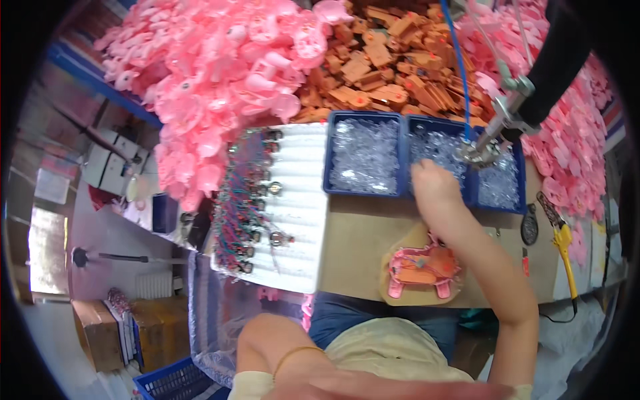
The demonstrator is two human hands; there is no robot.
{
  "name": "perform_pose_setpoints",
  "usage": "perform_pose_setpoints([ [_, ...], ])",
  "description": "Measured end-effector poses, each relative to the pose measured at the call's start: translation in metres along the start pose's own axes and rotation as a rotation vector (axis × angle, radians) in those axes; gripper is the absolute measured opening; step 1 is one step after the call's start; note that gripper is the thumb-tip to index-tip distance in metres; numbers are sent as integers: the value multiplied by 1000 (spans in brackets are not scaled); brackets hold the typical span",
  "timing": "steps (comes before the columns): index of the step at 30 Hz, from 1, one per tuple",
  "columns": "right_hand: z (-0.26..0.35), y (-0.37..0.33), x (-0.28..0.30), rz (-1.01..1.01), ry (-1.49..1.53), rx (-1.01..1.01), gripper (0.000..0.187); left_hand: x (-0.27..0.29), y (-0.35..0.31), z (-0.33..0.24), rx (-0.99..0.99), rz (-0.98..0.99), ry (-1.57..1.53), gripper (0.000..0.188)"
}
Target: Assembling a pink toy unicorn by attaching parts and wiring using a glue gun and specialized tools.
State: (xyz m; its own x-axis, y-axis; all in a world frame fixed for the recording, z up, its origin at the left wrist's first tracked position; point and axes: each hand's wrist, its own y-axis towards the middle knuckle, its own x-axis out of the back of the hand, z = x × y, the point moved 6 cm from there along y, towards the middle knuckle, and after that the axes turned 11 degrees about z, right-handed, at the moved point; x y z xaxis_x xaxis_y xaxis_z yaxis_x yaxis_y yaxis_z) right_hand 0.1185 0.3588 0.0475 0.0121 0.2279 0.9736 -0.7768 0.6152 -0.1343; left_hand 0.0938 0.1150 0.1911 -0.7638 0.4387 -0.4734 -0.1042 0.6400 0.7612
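Observation:
My right hand point(437, 190) reaches over the front edge of the middle blue bin point(409, 150), its fingers curled down among small clear plastic pieces point(453, 153). What its fingertips hold is hidden. My left arm point(267, 333), with a thin yellowish band on it, bends back toward me; a blurred stretch of skin along the lower edge seems to be its hand, fingers not readable. In front of me, an opened pink plastic toy shell point(395, 288) with an orange part point(420, 270) and thin wires lies on a tan holder point(393, 299).
Pink parts point(227, 73) and orange blocks point(387, 57) are heaped behind the bins. Left stands a white ribbed tray point(303, 200) with wired components point(247, 200). A metal tool point(490, 143) on a black arm hangs over the right bin. A yellow-handled corded tool point(565, 250) lies right.

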Motion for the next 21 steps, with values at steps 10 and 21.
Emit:
perform_pose_setpoints([
  [10, -30, 14, -19, -80, -14, -84, 9, 40, 68, -31, -38, -161, 716, 69],
  [21, -47, -115, 7, -144, 868, -23, 29, 443, 104, -33, 1007, -442, 2041, 49],
])
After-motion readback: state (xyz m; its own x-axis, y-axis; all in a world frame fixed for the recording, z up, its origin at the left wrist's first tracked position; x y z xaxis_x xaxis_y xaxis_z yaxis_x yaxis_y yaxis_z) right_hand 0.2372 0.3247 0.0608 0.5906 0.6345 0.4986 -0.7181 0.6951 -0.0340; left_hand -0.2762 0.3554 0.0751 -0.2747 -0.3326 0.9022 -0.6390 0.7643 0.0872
